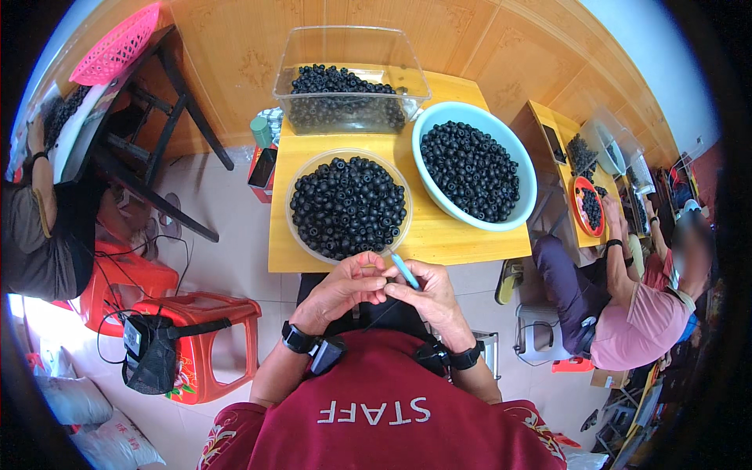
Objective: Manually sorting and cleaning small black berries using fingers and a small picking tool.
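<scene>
My left hand and my right hand meet just over the near edge of the table. In my right hand is a slim light-blue tool, shaped like a pen, slanting up and left. A small dark piece sits pinched at my left fingertips, touching the right thumb; its details are too small to make out. Just beyond my hands stands a round clear tub heaped with small black bead-like parts with holes through them.
A light-blue basin and a clear rectangular bin, both holding black parts, stand on the yellow table. Red stools are at left. Other people work at tables on both sides; one at right wears a pink shirt.
</scene>
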A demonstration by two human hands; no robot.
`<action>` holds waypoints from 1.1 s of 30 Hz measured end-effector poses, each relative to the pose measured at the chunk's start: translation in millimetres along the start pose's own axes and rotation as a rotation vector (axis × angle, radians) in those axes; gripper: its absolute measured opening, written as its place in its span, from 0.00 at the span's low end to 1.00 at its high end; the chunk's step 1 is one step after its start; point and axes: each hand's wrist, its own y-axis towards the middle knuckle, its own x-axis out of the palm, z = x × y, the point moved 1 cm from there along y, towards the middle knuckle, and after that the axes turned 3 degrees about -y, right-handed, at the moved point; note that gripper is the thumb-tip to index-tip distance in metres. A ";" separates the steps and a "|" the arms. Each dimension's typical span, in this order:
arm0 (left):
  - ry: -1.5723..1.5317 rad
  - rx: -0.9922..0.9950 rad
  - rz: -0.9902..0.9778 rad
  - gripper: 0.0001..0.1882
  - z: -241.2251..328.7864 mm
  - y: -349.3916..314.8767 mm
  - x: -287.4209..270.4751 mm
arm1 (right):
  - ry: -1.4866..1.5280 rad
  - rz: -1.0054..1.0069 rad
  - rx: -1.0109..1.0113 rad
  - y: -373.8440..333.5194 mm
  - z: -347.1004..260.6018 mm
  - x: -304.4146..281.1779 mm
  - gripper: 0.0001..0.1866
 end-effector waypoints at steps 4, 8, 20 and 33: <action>0.283 -0.003 0.196 0.12 9.3 -5.6 12.4 | -0.369 0.201 -0.046 8.5 -1.5 -38.7 0.07; 0.407 0.042 0.288 0.10 17.0 -11.9 7.5 | -0.547 0.528 -0.191 39.6 -32.5 -102.6 0.09; 0.433 0.248 0.472 0.08 27.0 -18.0 -21.7 | -0.640 0.780 -0.303 38.7 -33.5 -152.5 0.14; 1.335 0.577 0.713 0.10 45.1 23.8 -16.2 | -0.436 0.507 -0.187 13.0 23.4 -65.1 0.07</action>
